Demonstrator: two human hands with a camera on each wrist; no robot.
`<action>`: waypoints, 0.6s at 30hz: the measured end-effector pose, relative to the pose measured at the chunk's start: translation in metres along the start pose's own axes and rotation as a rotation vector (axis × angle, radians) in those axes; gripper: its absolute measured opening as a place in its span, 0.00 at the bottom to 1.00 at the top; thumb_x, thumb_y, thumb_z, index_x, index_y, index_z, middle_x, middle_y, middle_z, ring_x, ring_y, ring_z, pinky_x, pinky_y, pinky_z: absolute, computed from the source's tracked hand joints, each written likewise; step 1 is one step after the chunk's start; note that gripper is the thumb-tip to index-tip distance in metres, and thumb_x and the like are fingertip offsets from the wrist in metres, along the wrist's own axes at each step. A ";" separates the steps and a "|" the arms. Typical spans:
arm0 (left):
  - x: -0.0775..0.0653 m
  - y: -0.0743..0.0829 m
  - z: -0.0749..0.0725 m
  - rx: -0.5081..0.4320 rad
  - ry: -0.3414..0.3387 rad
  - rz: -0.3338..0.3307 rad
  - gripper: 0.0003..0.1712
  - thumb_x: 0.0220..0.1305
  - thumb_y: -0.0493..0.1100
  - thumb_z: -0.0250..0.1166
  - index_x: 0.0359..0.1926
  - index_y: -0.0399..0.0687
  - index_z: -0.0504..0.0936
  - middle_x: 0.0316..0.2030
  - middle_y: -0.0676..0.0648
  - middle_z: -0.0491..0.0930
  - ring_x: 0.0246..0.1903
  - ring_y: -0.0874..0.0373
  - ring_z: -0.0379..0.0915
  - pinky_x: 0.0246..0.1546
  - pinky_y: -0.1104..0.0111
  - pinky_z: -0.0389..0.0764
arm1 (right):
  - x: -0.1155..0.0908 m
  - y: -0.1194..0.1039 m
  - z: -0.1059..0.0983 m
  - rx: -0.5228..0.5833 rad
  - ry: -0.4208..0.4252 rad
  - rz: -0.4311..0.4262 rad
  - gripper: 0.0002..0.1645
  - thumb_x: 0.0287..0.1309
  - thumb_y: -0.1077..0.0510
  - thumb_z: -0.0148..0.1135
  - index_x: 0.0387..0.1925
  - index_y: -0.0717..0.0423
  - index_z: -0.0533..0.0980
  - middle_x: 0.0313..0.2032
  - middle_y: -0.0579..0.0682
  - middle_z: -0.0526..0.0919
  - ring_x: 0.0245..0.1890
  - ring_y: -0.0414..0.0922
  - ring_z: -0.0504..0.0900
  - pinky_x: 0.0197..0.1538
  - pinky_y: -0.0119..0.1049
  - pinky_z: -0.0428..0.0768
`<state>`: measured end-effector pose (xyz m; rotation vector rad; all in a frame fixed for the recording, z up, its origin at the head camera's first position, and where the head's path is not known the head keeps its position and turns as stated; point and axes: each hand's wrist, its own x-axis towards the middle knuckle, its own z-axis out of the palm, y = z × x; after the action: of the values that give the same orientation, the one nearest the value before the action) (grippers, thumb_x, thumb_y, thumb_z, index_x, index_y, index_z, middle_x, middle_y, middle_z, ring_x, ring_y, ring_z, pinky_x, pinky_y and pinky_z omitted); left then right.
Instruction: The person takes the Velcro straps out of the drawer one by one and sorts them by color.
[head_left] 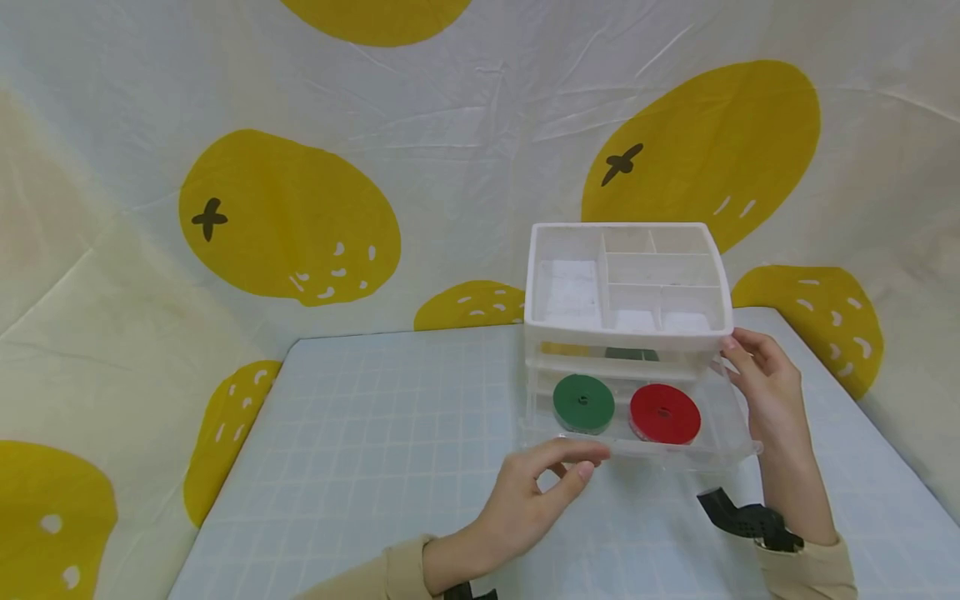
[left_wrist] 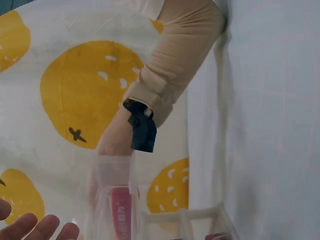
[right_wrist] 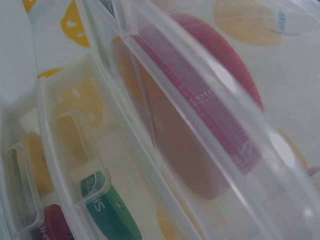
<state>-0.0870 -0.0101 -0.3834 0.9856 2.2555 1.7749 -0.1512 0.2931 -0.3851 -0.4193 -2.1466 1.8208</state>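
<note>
A white organizer (head_left: 628, 335) with a divided top stands on the table. Its clear drawer (head_left: 723, 454) is out at the front and holds a green roll (head_left: 583, 402) and a red roll (head_left: 665, 414), both flat discs like tape or ribbon. My left hand (head_left: 528, 496) is at the drawer's front lip, fingers loosely bent, nothing held; whether the fingertips touch the lip cannot be told. With thumb and fingers, my right hand (head_left: 768, 383) grips the organizer's right side. In the right wrist view, the red roll (right_wrist: 225, 100) shows large through clear plastic.
Behind the drawer front, yellow and green patches show inside the organizer. The table (head_left: 390, 417) has a pale checked cover. A hanging cloth (head_left: 465, 192) with yellow fruit prints closes off the back and sides.
</note>
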 end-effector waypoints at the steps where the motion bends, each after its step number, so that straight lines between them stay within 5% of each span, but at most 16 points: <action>1: 0.001 0.002 -0.003 0.021 -0.003 0.032 0.16 0.72 0.48 0.53 0.55 0.51 0.79 0.52 0.51 0.83 0.47 0.65 0.78 0.46 0.72 0.79 | 0.000 0.000 0.000 0.003 0.001 -0.001 0.24 0.62 0.42 0.57 0.59 0.39 0.69 0.50 0.28 0.71 0.49 0.30 0.71 0.51 0.25 0.75; 5: 0.008 0.010 -0.013 0.099 -0.009 0.131 0.16 0.71 0.45 0.54 0.55 0.48 0.79 0.51 0.49 0.83 0.49 0.63 0.79 0.45 0.74 0.80 | 0.000 0.000 0.001 0.005 0.011 -0.008 0.24 0.63 0.43 0.57 0.59 0.40 0.70 0.50 0.29 0.71 0.49 0.30 0.71 0.47 0.22 0.76; 13: 0.029 0.019 -0.031 0.298 -0.081 0.313 0.15 0.69 0.41 0.57 0.54 0.46 0.79 0.49 0.49 0.84 0.46 0.64 0.79 0.43 0.80 0.78 | 0.000 0.000 0.001 -0.006 0.018 -0.007 0.24 0.63 0.43 0.57 0.60 0.40 0.69 0.50 0.28 0.71 0.50 0.30 0.71 0.57 0.32 0.73; 18: 0.043 0.021 -0.041 0.505 -0.099 0.432 0.13 0.67 0.41 0.59 0.51 0.49 0.81 0.47 0.54 0.84 0.44 0.67 0.80 0.46 0.82 0.77 | 0.000 0.001 0.001 -0.002 0.010 -0.008 0.25 0.62 0.43 0.57 0.60 0.41 0.69 0.50 0.29 0.71 0.50 0.30 0.71 0.56 0.31 0.73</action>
<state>-0.1304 -0.0187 -0.3386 1.7182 2.6328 1.2343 -0.1515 0.2923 -0.3859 -0.4183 -2.1405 1.8085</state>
